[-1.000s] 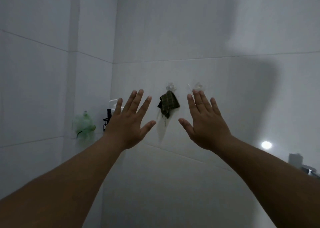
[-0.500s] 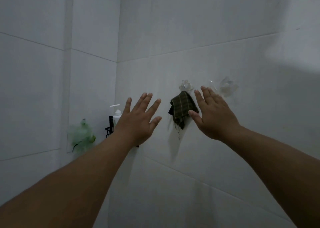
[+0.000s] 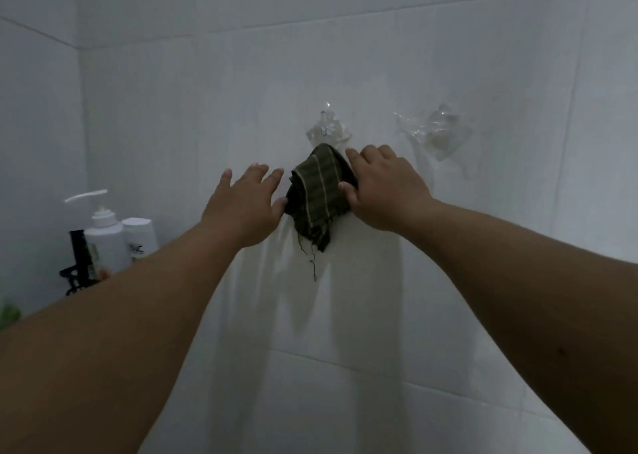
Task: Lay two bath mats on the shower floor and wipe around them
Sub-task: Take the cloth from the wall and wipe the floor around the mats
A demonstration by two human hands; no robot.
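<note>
A dark green cloth (image 3: 316, 194) with pale stripes hangs from a clear hook (image 3: 326, 132) on the white tiled wall, loose threads dangling below it. My right hand (image 3: 383, 188) lies against the cloth's right side, its thumb on the front of the fabric and its fingers stretched up along the edge. My left hand (image 3: 247, 205) is spread with straight fingers just left of the cloth, and its thumb tip touches the cloth's left edge. No bath mat and no shower floor are in view.
A second clear hook (image 3: 438, 136) sits on the wall to the right. At the left, a white pump bottle (image 3: 103, 243) and a white tube (image 3: 139, 239) stand in a black rack (image 3: 77, 267). Something green (image 3: 8, 312) shows at the left edge.
Both hands have moved forward to the cloth. The right hand now lies on its right side and the left thumb touches its left edge. The camera has come closer to the wall.
</note>
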